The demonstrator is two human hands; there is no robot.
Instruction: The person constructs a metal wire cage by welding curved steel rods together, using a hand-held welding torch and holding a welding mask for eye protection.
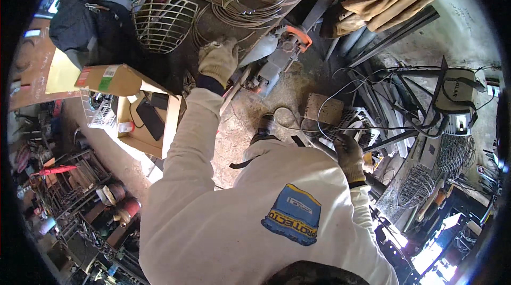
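My left hand [218, 60], in a pale knit work glove, reaches over the dark workbench [213, 23]. Its fingers look curled inward, and whatever they may hold is hidden by the glove. Just beyond it lies a coil of thin metal wire [231, 0]. To its right rests a grey power tool [275, 66] with an orange part. My right hand [349, 158], also gloved, hangs low at my right side by a black bar or hose. Its fingers are dark and partly hidden, so their grip does not show.
Left of the bench are a wire cage [165, 25], a black bag [88, 26] and an open cardboard box [173, 120]. A welding machine [456, 93] with trailing cables stands at right, near a wooden block [323, 109]. Brown cloth [396, 0] hangs at the far right.
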